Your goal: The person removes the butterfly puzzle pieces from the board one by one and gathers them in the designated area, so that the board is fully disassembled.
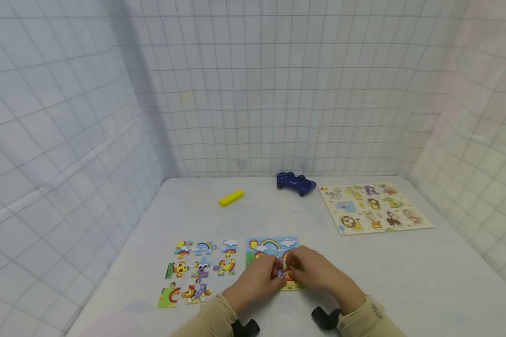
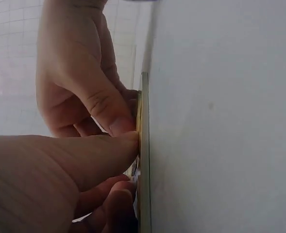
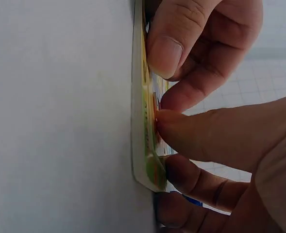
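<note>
A picture puzzle board [image 1: 271, 244] with a sun, rainbow and clouds lies flat on the table, both hands over its lower part. My left hand [image 1: 257, 278] reaches in from the left, with curled fingers and thumb at a puzzle piece. My right hand [image 1: 316, 267] holds the same area from the right. In the right wrist view, the puzzle piece [image 3: 155, 103] shows a thin orange edge slightly above the board, between the fingertips. Fingers hide most of it. Left of the board, several loose puzzle pieces [image 1: 201, 270] lie in rough rows.
A yellow block [image 1: 231, 198] lies toward the back of the white table [image 1: 405, 271]. Near the rear wall is a dark blue game controller [image 1: 296, 183]. At the back right lies an animal puzzle board [image 1: 381, 203]. Gridded white cloth walls [image 1: 286, 93] enclose the table on three sides.
</note>
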Motion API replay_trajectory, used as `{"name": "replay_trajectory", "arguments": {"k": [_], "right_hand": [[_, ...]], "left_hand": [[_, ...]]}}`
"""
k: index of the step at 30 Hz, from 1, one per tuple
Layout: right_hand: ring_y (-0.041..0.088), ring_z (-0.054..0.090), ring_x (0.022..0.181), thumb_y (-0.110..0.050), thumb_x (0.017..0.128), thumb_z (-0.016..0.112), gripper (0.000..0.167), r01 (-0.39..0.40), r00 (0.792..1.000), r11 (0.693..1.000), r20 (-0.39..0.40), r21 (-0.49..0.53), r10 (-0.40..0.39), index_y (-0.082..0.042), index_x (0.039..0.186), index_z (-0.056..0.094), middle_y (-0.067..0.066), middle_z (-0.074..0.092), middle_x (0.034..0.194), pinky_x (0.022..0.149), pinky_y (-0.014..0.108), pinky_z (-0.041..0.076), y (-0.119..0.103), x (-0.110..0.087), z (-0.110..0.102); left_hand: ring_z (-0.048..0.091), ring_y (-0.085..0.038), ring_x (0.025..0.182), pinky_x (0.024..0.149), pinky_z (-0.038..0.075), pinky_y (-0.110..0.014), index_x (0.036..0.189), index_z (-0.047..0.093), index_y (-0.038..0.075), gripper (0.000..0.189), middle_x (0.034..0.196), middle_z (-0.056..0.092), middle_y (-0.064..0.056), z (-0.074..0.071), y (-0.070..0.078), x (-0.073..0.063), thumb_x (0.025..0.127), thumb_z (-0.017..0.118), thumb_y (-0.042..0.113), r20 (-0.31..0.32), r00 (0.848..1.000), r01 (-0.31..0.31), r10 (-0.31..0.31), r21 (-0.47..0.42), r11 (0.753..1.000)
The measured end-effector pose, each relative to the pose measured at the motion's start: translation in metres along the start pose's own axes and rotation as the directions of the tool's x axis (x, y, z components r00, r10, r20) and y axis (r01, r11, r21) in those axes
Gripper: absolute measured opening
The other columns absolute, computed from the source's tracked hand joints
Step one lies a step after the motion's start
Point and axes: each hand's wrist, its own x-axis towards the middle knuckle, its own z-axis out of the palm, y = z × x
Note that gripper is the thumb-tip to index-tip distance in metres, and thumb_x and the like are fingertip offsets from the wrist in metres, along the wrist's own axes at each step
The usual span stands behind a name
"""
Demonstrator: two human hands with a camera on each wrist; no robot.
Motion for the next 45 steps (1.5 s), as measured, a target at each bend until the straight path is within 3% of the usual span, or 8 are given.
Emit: {"name": "replay_trajectory", "arguments": {"k": [4,7,9,12,15,23,37,45], "right_hand": [[0.014,0.054,0.083,-0.010,0.094,0.071,0.015,-0.033,0.989,0.998,-0.145,0.061,0.042,-0.015,0.107,0.066,-0.003,0.059,0.093,0.074,0.032,0.047,0.001,0.005,0.004],[0.021,0.058,0.105,-0.010,0.096,0.068,0.020,-0.031,0.959,0.997,-0.277,0.074,0.050,-0.013,0.116,0.067,0.002,0.062,0.112,0.091,0.042,0.049,0.005,0.010,0.009],[0.029,0.055,0.124,-0.009,0.097,0.066,0.028,-0.017,0.947,0.998,-0.321,0.053,0.034,-0.010,0.125,0.066,0.008,0.060,0.129,0.103,0.055,0.044,0.008,0.012,0.011],[0.037,0.045,0.142,-0.010,0.099,0.064,0.036,-0.027,0.954,1.000,-0.300,0.014,0.030,-0.004,0.135,0.063,0.013,0.055,0.147,0.111,0.067,0.034,0.012,0.015,0.014],[0.037,0.041,0.147,-0.010,0.101,0.062,0.037,-0.041,0.969,0.999,-0.246,-0.028,0.033,0.000,0.137,0.062,0.015,0.054,0.152,0.115,0.065,0.032,0.016,0.016,0.017],[0.037,0.044,0.146,-0.004,0.101,0.063,0.037,-0.002,0.974,0.997,-0.224,-0.080,-0.016,0.004,0.137,0.062,0.018,0.051,0.153,0.117,0.053,0.037,0.022,0.018,0.020],[0.035,0.044,0.146,-0.006,0.102,0.061,0.037,-0.004,0.979,0.994,-0.201,-0.107,-0.018,0.003,0.138,0.062,0.017,0.051,0.154,0.117,0.052,0.037,0.025,0.020,0.020],[0.036,0.043,0.147,-0.005,0.102,0.061,0.038,-0.018,0.984,0.996,-0.180,-0.091,0.002,0.003,0.139,0.060,0.017,0.050,0.155,0.117,0.053,0.036,0.023,0.019,0.018]], "left_hand": [[0.048,-0.004,0.072,0.066,0.043,-0.023,0.103,0.065,0.009,0.022,0.082,0.054,0.007,0.006,-0.003,-0.003,0.088,0.078,0.019,-0.024,1.000,0.004,-0.004,0.018,1.000],[0.049,-0.004,0.073,0.066,0.043,-0.024,0.106,0.066,0.012,0.025,0.084,0.053,0.009,0.007,-0.004,-0.004,0.089,0.079,0.024,-0.041,0.999,0.016,-0.015,0.036,0.999],[0.049,-0.004,0.073,0.065,0.042,-0.024,0.108,0.067,0.014,0.026,0.084,0.054,0.010,0.007,-0.003,-0.004,0.088,0.079,0.027,-0.052,0.998,0.034,-0.032,0.039,0.999],[0.049,-0.004,0.072,0.064,0.042,-0.024,0.110,0.068,0.016,0.028,0.085,0.054,0.011,0.008,-0.002,-0.006,0.088,0.079,0.029,-0.061,0.997,0.053,-0.050,0.035,0.998],[0.049,-0.003,0.072,0.064,0.041,-0.024,0.110,0.069,0.018,0.027,0.085,0.055,0.012,0.008,-0.003,-0.008,0.088,0.079,0.030,-0.069,0.996,0.054,-0.052,0.028,0.998],[0.049,-0.001,0.071,0.061,0.041,-0.023,0.105,0.070,0.021,0.012,0.086,0.055,0.013,0.009,-0.002,-0.006,0.096,0.073,0.028,-0.100,0.994,0.047,-0.039,0.079,0.996],[0.045,-0.001,0.067,0.058,0.040,-0.021,0.098,0.068,0.022,0.014,0.085,0.052,0.012,0.016,-0.002,0.000,0.097,0.072,0.036,-0.143,0.989,0.066,-0.039,0.186,0.980],[0.049,0.001,0.072,0.062,0.043,-0.021,0.101,0.068,0.020,0.012,0.088,0.059,0.012,0.016,0.001,0.000,0.097,0.073,0.031,-0.166,0.986,0.031,-0.007,0.142,0.989]]}}
